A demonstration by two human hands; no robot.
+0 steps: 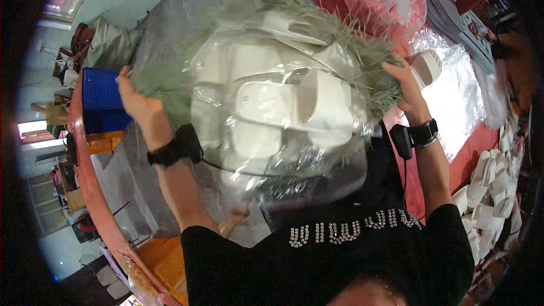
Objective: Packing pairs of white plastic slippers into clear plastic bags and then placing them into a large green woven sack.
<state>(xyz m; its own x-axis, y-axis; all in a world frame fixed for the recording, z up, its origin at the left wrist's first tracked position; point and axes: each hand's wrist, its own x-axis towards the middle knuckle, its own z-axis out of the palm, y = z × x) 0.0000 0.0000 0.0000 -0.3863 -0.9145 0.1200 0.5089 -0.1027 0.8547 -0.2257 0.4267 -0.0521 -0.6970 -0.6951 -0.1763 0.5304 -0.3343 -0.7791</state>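
Note:
A green woven sack (164, 85) with a frayed rim is in front of me, its mouth spread wide. Inside it, white slippers (326, 105) are packed together under clear plastic film (249, 164), which is blurred and shiny. My left hand (140, 105) holds the sack's left edge, with most of its fingers hidden and a little smeared. On the opposite side my right hand (409, 92) is closed on the frayed rim, thumb showing. A loose white slipper (426, 69) lies just beyond my right hand.
A blue bin (103, 99) stands left of the sack, above an orange crate (161, 263). Bagged pink items (385, 0) lie at the far right. Silvery sheeting (447, 96) covers part of a red surface (470, 153). White slippers (490, 187) are heaped at the right.

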